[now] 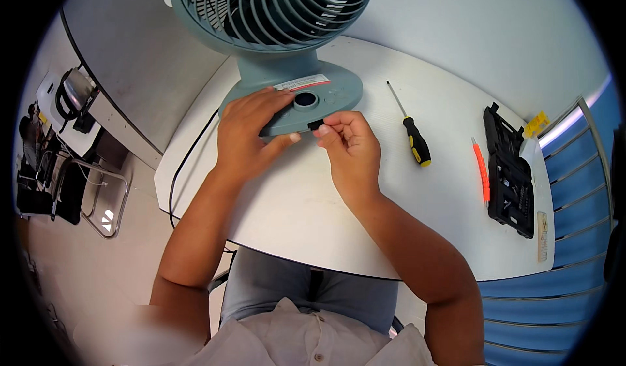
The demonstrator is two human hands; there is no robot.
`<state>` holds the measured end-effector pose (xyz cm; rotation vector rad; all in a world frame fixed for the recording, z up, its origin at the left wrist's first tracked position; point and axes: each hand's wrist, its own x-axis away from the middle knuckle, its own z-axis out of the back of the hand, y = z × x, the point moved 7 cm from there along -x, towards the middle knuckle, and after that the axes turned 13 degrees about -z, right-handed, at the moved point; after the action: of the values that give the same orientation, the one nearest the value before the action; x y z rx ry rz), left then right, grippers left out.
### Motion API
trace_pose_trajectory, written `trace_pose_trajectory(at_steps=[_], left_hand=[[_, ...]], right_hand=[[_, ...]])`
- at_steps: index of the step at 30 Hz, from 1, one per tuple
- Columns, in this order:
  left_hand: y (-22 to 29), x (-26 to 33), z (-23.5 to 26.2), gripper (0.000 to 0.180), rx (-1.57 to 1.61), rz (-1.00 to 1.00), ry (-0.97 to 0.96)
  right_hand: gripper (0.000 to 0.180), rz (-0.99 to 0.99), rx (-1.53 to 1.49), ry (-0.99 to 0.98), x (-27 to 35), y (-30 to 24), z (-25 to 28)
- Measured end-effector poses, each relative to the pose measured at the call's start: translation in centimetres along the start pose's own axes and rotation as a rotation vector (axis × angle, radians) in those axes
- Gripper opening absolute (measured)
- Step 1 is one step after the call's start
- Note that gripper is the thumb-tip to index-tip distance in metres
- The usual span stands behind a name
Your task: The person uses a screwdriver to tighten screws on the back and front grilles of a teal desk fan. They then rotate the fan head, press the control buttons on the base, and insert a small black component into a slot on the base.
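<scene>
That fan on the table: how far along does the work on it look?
Early, it seems. Fan looks whole, grille on. Left hand steadies the base; right hand pinches a small black piece at its front edge. Screwdriver and bit case lie untouched.

Left hand (246,130) flat, right hand (349,141) pinching.

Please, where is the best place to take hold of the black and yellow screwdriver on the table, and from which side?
Probably grip the screwdriver by its thick black and yellow handle, coming from above. It lies flat on the white table, thin shaft pointing away, nothing touching it, and the right hand is the nearer one.
</scene>
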<state>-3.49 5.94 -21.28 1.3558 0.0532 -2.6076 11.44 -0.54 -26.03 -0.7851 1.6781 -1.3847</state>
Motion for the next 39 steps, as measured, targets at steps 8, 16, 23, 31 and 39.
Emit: trace_pose_trajectory(at_steps=[8, 16, 23, 31, 39], left_hand=[[0.1, 0.0, 0.1, 0.058, -0.021, 0.01, 0.004], [0.0, -0.1, 0.1, 0.059, 0.0, 0.001, 0.017], [-0.1, 0.0, -0.1, 0.062, 0.005, 0.02, -0.038], [-0.1, 0.0, 0.0, 0.061, 0.007, 0.024, -0.005], [-0.1, 0.0, 0.1, 0.06, 0.008, 0.019, 0.014]], right_hand=[[0.015, 0.014, 0.095, -0.061, 0.1, -0.1, -0.3], [0.017, 0.025, 0.112, -0.081, 0.1, -0.2, -0.4], [0.02, 0.132, 0.068, -0.077, 0.5, -0.5, -0.6], [0.019, 0.124, 0.182, -0.06, 0.4, -0.7, -0.4], [0.013, 0.241, 0.293, 0.021, 0.8, -2.0, -0.1]])
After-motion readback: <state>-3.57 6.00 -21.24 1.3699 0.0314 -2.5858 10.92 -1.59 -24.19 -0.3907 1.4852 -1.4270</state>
